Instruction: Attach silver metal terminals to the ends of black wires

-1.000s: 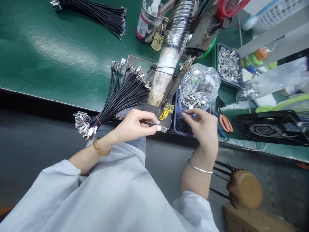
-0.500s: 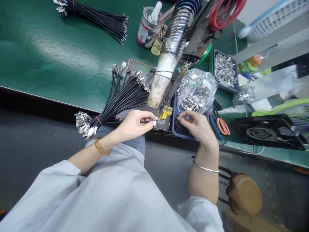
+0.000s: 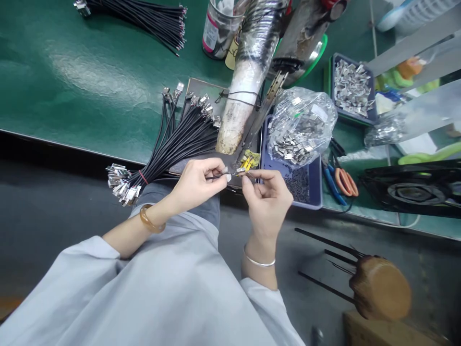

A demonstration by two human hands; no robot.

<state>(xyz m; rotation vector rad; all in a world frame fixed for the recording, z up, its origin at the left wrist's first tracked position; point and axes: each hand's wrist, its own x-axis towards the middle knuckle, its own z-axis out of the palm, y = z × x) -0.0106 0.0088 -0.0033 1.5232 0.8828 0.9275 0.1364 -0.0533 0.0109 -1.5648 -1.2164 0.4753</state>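
My left hand (image 3: 200,181) pinches a black cable (image 3: 213,177) close to its end, where a small metal connector (image 3: 240,170) sticks out to the right. Pale covers show on the thumb and fingertip. My right hand (image 3: 268,196) is closed, thumb against forefinger, right beside that connector; whatever lies between these fingertips is too small to make out. Behind my left hand a bundle of black cables (image 3: 180,139) with metal plugs lies on a dark board, tied with a red band. Small yellow pieces (image 3: 248,163) sit just behind the connector.
A blue tray (image 3: 317,194) holds tiny dark pieces and a clear bag (image 3: 302,125) of metal shells. A duct tube (image 3: 239,101) slants down over the board. Farther right are a tray of metal parts (image 3: 353,89), orange-handled scissors (image 3: 346,182) and a black fan (image 3: 414,190).
My right hand has moved left from over the blue tray to the cable's connector. My left hand keeps its hold on the cable. The view has shifted slightly.
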